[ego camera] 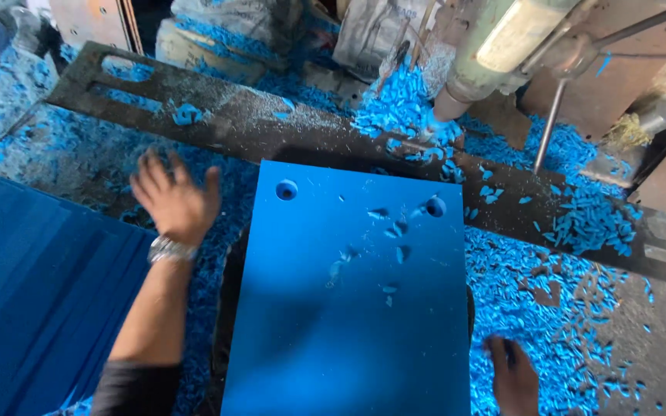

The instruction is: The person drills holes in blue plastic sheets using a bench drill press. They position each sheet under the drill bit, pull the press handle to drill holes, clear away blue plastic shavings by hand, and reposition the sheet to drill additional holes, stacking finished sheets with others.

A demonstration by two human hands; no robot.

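My left hand (173,202) hovers spread wide above blue shavings (572,308), holding nothing. My right hand (514,377) rests beside the blue plastic sheet (352,308), its grip unclear; the sheet lies under the drill (472,65).

A bright blue slab (352,293) lies between the two hands, plain and even in colour, speckled with paler blue flakes. Beyond the left hand's (173,202) fingertips runs a dark grey, almost black metal plate (271,123), dusted with pale grit. Blue shavings (572,223) (the slab's shade) scatter around the right hand's (514,377) fingers. A silver watch (169,249) bands the left wrist above a black sleeve (136,389).
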